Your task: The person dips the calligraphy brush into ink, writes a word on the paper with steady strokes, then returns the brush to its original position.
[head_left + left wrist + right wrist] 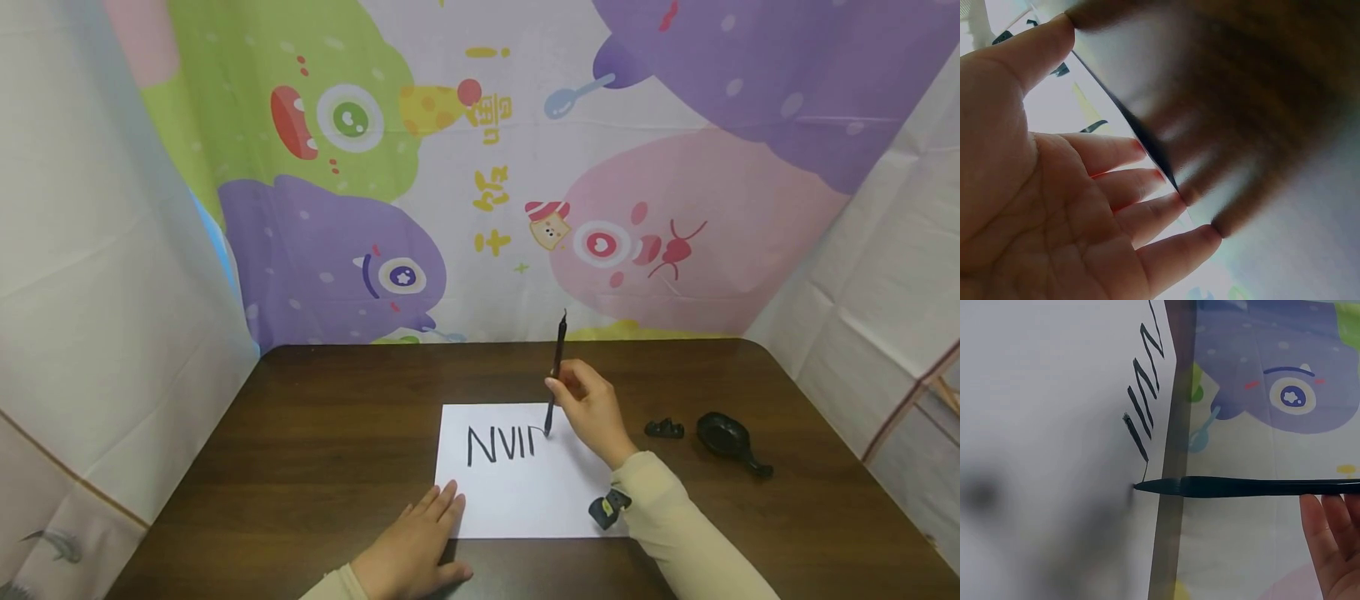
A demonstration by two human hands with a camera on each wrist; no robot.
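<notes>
My right hand [596, 408] pinches a dark writing brush [559, 342] by its handle, almost upright in the head view. The brush tip touches a white sheet of paper [517, 512] at the end of a row of black strokes [481, 444]. Those read like "NVI" plus a further stroke. In the right wrist view the brush [1241, 487] has a dark, pointed tip, and its fingers [1318, 531] show at the right edge. My left hand [416, 542] lies with spread fingers over the sheet's lower left edge, palm down. From below, the left wrist view shows its palm [1054, 206].
Right of the paper, a small black brush rest [664, 428] and a black ink dish [723, 435] with a handle stand on the dark wooden table [322, 442]. A cartoon-printed curtain [517, 167] hangs behind the table. A black device [604, 508] is strapped at my right wrist.
</notes>
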